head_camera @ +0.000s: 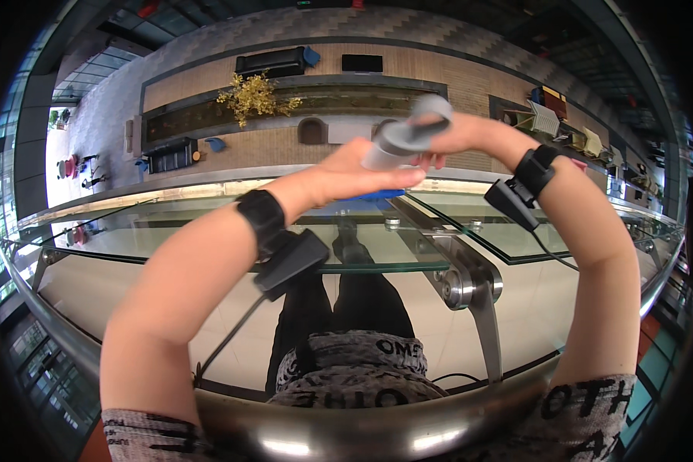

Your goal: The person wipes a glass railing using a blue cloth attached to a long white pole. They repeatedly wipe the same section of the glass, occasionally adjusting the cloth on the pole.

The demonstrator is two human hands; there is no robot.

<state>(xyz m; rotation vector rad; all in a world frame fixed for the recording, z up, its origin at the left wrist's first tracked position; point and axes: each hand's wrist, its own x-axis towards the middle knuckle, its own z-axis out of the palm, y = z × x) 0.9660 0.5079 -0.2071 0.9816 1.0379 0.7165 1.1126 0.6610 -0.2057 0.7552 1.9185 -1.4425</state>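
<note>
My left hand (346, 170) is wrapped around a light grey cylindrical container (388, 151), tilted with its upper end to the right. Over that end, my right hand (453, 138) holds a grey round piece (433, 115) like a lid or ring; motion blurs it, and I cannot tell whether it is joined to the container. The right fingers are partly hidden behind these pieces. A blue thing (375, 195) shows just under my left hand; what it is cannot be told. Each wrist wears a black strap with a boxy black device and a cable.
A metal handrail (352, 424) crosses close to my body. Beyond it stand glass railing panels (300, 248) on a steel bracket (485, 323). Far below lies a lower floor with black sofas (271, 60), a yellow-leaved tree (254, 98), a pale table (346, 133) and distant people.
</note>
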